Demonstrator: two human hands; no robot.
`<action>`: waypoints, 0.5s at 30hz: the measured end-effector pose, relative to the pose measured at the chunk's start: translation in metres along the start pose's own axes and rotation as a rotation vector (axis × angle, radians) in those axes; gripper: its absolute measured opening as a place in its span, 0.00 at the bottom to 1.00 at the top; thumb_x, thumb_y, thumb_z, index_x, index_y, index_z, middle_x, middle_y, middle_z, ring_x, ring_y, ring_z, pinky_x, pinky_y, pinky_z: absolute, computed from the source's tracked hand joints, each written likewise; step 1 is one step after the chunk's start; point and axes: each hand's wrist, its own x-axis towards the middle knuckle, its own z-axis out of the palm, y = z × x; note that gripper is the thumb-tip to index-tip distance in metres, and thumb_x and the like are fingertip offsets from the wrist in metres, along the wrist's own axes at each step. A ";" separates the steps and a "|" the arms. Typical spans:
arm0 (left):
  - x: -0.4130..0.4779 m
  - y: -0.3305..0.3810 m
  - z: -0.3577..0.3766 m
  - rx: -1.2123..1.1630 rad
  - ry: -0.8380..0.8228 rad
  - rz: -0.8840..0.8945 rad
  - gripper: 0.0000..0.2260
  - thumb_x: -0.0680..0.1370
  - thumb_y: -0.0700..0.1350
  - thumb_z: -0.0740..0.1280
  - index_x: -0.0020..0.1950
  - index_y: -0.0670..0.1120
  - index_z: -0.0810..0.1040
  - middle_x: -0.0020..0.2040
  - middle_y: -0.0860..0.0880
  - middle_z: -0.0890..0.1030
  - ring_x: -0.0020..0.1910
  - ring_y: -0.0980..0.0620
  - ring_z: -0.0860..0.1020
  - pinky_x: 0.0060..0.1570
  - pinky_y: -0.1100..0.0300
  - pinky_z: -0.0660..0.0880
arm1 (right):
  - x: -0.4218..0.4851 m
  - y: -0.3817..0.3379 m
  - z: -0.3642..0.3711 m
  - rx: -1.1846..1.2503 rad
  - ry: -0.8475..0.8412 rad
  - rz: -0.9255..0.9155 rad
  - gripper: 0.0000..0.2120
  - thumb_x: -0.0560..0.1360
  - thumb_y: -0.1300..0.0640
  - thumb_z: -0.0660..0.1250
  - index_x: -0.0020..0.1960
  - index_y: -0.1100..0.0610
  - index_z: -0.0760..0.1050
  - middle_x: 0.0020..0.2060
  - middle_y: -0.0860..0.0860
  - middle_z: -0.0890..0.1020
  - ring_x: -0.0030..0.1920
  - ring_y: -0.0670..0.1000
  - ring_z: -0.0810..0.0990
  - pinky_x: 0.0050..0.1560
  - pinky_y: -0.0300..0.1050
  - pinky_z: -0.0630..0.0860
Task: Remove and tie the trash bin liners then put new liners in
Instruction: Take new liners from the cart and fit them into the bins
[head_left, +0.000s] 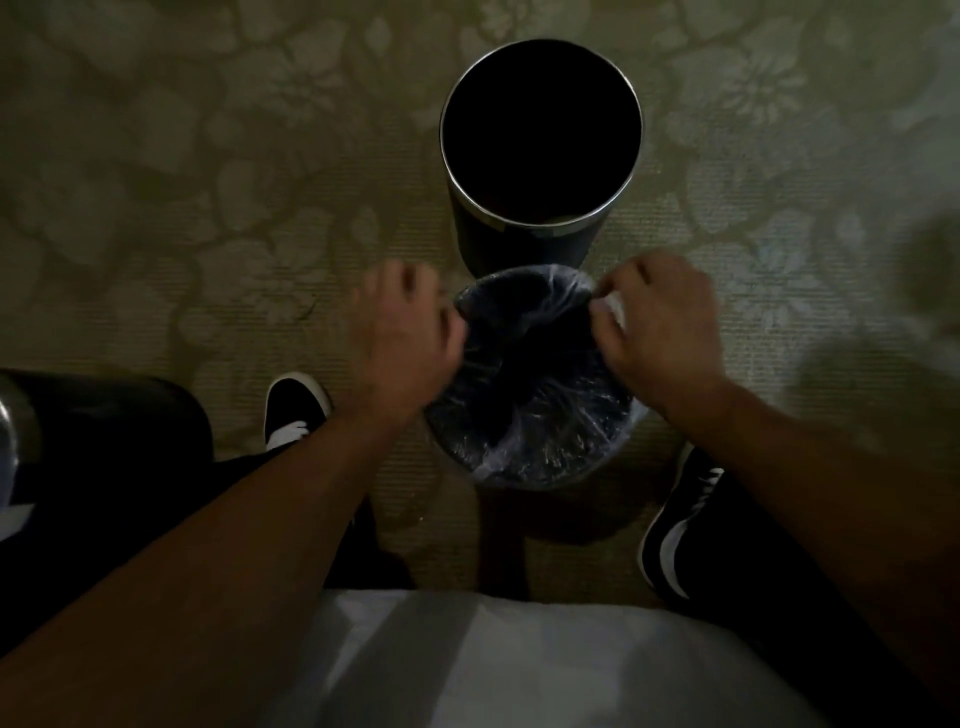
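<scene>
Both forearms bare, running in from the bottom corners and converging forward. Left grip (402, 332): back of hand up, fingers curled down, blurred, so can't tell if it holds anything. Right grip (660, 332): level with the left grip, apart from it, knuckles up, thumb and fingertips (605, 306) pinching the liner (545, 415) edge on the side facing the left grip. Wrists roughly straight; elbows out of frame.
</scene>
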 end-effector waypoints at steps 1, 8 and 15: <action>0.003 0.011 -0.002 0.040 -0.034 0.243 0.11 0.76 0.50 0.66 0.54 0.45 0.74 0.52 0.43 0.75 0.51 0.44 0.73 0.50 0.49 0.70 | 0.004 -0.008 -0.002 -0.011 -0.038 -0.166 0.13 0.79 0.49 0.62 0.53 0.57 0.77 0.49 0.57 0.77 0.51 0.59 0.76 0.53 0.55 0.72; -0.010 0.015 -0.012 0.695 -0.801 0.795 0.31 0.78 0.68 0.50 0.77 0.55 0.65 0.78 0.47 0.64 0.81 0.40 0.49 0.74 0.34 0.34 | -0.016 -0.033 -0.016 -0.524 -0.991 -0.494 0.35 0.79 0.28 0.45 0.76 0.46 0.67 0.75 0.51 0.70 0.79 0.57 0.58 0.79 0.63 0.40; -0.013 0.015 -0.031 0.546 -0.666 0.830 0.24 0.80 0.61 0.54 0.66 0.49 0.78 0.66 0.45 0.77 0.75 0.41 0.64 0.77 0.38 0.44 | -0.012 -0.024 -0.027 -0.415 -0.805 -0.568 0.38 0.74 0.35 0.37 0.54 0.49 0.83 0.53 0.49 0.84 0.62 0.54 0.77 0.77 0.58 0.56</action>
